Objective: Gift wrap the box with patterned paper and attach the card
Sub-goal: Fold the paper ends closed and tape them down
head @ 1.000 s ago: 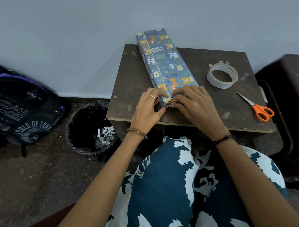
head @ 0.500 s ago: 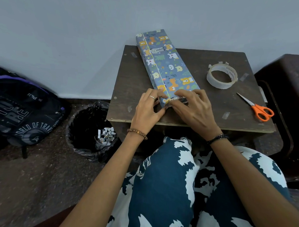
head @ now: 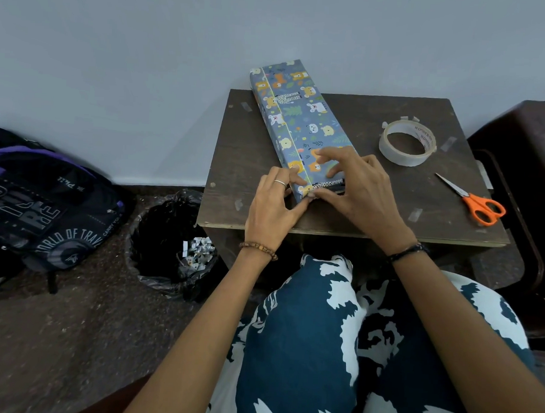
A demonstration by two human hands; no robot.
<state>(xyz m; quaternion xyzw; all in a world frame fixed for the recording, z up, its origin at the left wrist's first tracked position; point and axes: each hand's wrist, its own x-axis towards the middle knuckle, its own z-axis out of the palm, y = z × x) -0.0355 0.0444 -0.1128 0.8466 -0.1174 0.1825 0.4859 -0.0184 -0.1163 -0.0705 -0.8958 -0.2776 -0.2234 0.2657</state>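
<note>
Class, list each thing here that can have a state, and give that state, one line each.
Long box in blue animal-print paper: wrapped lengthwise, near end being folded.
Left hand: pinches the near corner.
Right hand: presses the end flap.
White tape roll: lying flat.
Orange-handled scissors: closed.
Black-lined bin: open, holding scraps.

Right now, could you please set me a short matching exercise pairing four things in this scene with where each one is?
Things:
1. tape roll
2. scissors
3. wrapped box
4. backpack

Places:
A. floor, far left
B. under both hands at its near end
C. table's right near corner
D. table, beyond the scissors

Pairs: 1-D, 2-C, 3-B, 4-A
</note>
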